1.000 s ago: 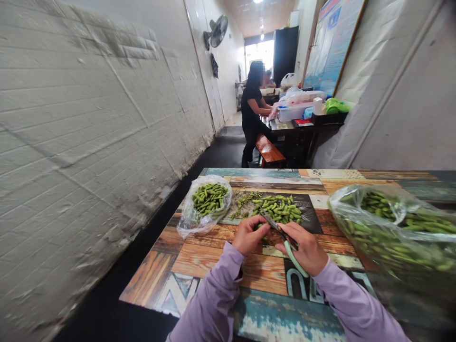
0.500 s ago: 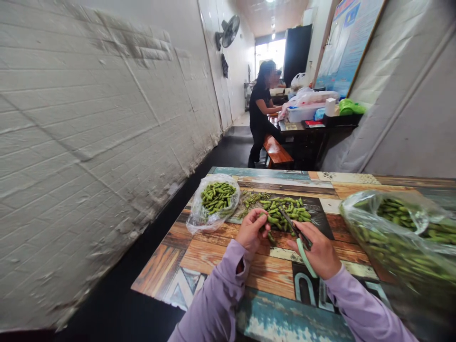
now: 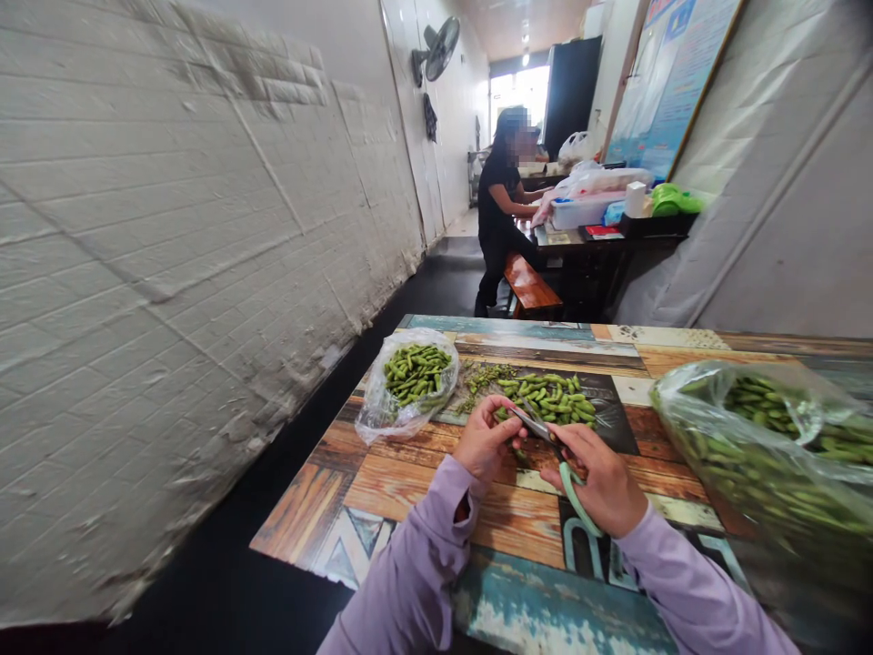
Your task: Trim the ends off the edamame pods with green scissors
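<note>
The work at this table (image 3: 456, 505) looks to me well short of finished. The right hand (image 3: 607, 478) is wrapped around a pair of green-handled scissors (image 3: 571, 491), whose blades point across to the tips of the left hand (image 3: 486, 438). Those left fingers are bent in toward the thumb, right by the blades; whether a pod sits between them I can't make out from here, with the hands so close together. Just beyond both sets of fingers lies a spread of loose green pods (image 3: 556, 398), a fair number of them. A little left of that spread, past the left fingertips, are small green scraps (image 3: 487, 377), which I'd take for snipped-off bits. Farther out to the left of the left fingers, a small clear bag (image 3: 376, 420) holds a heap of pods (image 3: 417, 375); I'd guess those are already dealt with. Well off to the right of the right fingers sits a much larger clear bag (image 3: 723, 455), plump with more. If that is the waiting stock, most of the job seems left.
</note>
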Tool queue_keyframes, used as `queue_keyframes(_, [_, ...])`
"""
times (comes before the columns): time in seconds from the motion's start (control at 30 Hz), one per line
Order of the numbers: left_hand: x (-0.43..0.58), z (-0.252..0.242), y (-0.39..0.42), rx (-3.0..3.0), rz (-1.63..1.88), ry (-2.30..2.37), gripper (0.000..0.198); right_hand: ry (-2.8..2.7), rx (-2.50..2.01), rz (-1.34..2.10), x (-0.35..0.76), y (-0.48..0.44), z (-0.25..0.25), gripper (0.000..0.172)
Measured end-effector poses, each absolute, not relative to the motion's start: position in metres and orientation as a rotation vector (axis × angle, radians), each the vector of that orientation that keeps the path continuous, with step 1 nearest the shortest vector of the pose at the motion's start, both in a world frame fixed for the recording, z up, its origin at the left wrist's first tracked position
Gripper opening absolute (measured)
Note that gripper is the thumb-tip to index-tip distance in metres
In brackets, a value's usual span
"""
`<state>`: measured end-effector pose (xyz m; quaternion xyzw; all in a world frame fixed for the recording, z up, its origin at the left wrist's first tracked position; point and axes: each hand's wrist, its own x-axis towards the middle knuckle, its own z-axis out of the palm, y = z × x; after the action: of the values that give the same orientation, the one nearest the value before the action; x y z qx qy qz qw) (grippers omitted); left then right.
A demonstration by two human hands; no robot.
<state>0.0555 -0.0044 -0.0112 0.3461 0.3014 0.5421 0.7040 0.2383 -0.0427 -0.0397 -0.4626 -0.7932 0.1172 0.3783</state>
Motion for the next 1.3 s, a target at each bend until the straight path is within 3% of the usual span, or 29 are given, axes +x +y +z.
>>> queue_keyframes(1.3, [0.058,-0.0133,-0.005,0.824,1.122,0.658,0.04,-2.111,-1.085,0.221,0.2436,-0.0434,-0.0316,0.048])
